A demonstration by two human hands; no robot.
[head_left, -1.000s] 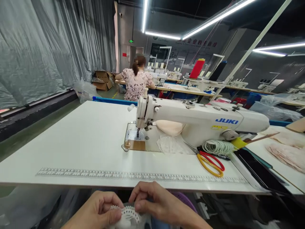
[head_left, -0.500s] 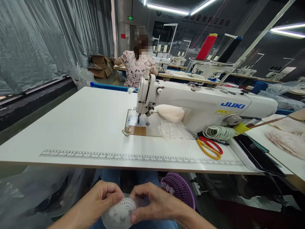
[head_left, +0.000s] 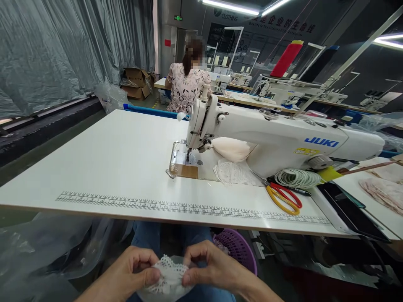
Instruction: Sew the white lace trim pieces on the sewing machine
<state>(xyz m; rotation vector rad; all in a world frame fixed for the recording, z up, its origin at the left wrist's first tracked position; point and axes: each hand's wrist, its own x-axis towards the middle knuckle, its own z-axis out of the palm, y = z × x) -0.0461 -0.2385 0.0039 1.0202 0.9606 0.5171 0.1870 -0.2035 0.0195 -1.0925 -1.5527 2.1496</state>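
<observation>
Over my lap, below the table edge, I hold a piece of white lace (head_left: pixel 170 272) with a scalloped, holed border and sheer fabric under it. My left hand (head_left: pixel 135 272) pinches its left side between thumb and fingers. On the opposite side my right hand (head_left: pixel 208 268) grips the lace the same way, thumb on top. In front stands a white sewing machine (head_left: pixel 267 130), its needle over the metal plate. More white lace (head_left: pixel 234 172) lies on the machine bed, beside a cream padded cup-like piece (head_left: pixel 234 149).
Scissors (head_left: pixel 285 199) with red and yellow handles lie near a coil of pale cord (head_left: pixel 297 178). A black tablet-like slab (head_left: pixel 349 209) rests at the table's right. Beneath stands a purple basket (head_left: pixel 239 251). Clear plastic (head_left: pixel 40 251) hangs at left. A person (head_left: pixel 189 84) sits ahead.
The lace has been spread and turned so its scalloped border stands up between my hands. Both hands have shifted slightly right. The view has swung a little, and the person ahead has drawn in an arm.
</observation>
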